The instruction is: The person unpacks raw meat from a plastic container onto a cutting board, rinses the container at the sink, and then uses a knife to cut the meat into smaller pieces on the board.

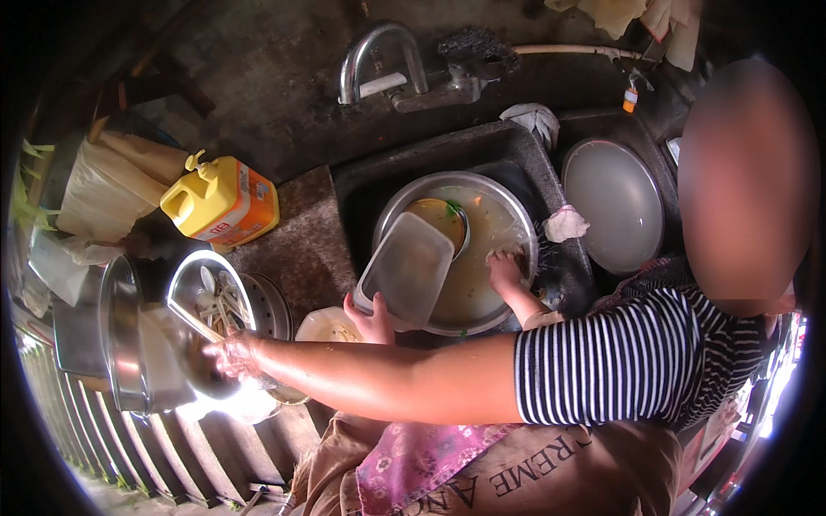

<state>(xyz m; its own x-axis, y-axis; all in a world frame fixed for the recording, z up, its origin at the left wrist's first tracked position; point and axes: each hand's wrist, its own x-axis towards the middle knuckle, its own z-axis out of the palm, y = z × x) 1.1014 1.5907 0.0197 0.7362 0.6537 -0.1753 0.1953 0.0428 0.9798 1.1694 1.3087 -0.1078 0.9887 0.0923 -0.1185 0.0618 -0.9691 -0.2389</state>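
Observation:
My left hand [371,319] grips the near end of a translucent plastic container [408,267], tilted over the rim of a large metal basin [530,242]. Cloudy water with food scraps fills the basin, and a round metal-rimmed dish [461,226] lies partly under the water beside the container. At the basin's right side my right hand [506,269] is closed on a wet, pale cloth [510,250] at the water surface. A co-worker's striped-sleeved arm passes in front of me; that person's hand [235,355] holds chopsticks [197,320] at a metal bowl [248,290] with spoons.
The basin stands in a dark sink [552,177] below a curved faucet [385,32]. Another sink at right holds an oval metal basin [613,206]. A yellow detergent jug [222,200], a pale bowl [316,322] and metal pans [122,335] are at left. The co-worker stands close at right.

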